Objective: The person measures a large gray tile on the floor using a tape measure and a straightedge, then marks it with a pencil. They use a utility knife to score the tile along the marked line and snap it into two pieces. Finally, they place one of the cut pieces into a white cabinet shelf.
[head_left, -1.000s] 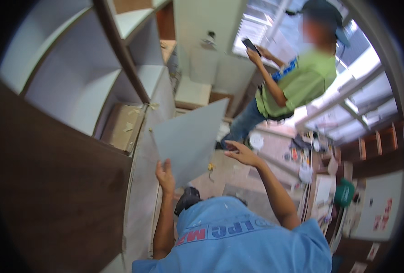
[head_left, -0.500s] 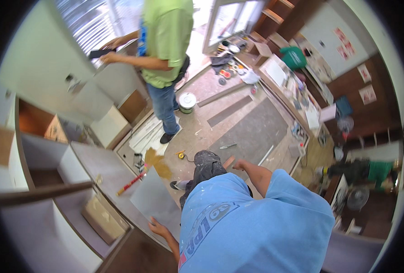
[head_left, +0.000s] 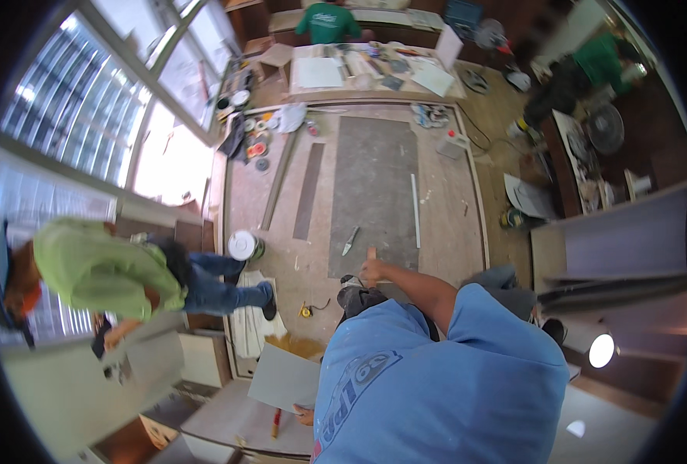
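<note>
My left hand [head_left: 305, 415] grips the edge of a pale grey sheet [head_left: 284, 377], its fingers partly hidden behind the sheet. My right hand [head_left: 372, 270] reaches over the work surface, closed on a small brown wooden block [head_left: 371, 253]. That block is at the near end of a large dark grey sheet [head_left: 376, 178] lying flat. A small pointed trowel [head_left: 350, 241] rests on the dark sheet, left of my right hand. Along the sheet's right side runs a thin white strip [head_left: 415, 210].
A co-worker in a light green shirt [head_left: 88, 263] stands at left by a white bucket [head_left: 244, 246]. A yellow tape measure [head_left: 306, 311] lies near me. Tape rolls [head_left: 258, 149] and a white jug [head_left: 452, 145] sit farther off. Two people in green work beyond.
My view has turned to the right, so the room appears rotated. The pale sheet in my left hand now sits nearer my body in view. My right hand still holds the block.
</note>
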The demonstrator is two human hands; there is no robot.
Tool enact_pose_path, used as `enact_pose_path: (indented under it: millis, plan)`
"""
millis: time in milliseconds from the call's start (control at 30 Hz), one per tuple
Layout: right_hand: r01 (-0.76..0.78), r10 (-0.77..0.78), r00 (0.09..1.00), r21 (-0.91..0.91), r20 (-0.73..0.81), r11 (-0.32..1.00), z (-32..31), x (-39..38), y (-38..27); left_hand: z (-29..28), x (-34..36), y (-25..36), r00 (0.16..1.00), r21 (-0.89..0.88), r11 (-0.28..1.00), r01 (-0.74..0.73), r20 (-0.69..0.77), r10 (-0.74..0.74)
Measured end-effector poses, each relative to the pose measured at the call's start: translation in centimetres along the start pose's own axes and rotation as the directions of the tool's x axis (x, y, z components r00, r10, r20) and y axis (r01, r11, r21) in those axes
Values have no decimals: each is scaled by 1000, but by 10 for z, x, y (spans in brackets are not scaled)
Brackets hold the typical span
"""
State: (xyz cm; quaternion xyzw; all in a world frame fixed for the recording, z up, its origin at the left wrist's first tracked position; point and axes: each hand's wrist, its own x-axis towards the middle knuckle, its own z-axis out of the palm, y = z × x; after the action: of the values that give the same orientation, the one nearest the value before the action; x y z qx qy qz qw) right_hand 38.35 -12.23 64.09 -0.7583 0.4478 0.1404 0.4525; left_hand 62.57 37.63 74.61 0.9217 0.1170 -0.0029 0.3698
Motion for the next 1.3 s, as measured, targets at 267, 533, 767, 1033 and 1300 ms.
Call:
enact_pose_path:
  millis: [267,533,767,1033,1300]
  plan:
    - [-277,623,665,638,-413,719,-123,-84,159,81,49,169,964,-98,976,-194,168,208]
    - [-364,874,455,859,-172,359,-3,-161,244,219,78,290,838,-180,930,-320,404,366]
    - [-237,790,540,953,290,-188,129,-169,131,352,75,360,728,-152,883,-445,513,455]
    - [-614,809,526,776,264,146,137,-107,79,521,122,452,466,147,778,-610,861,203]
    - [-27,958,265,992,-111,122,-109,-53,8,659,110,600,338,34,614,-789,858,387]
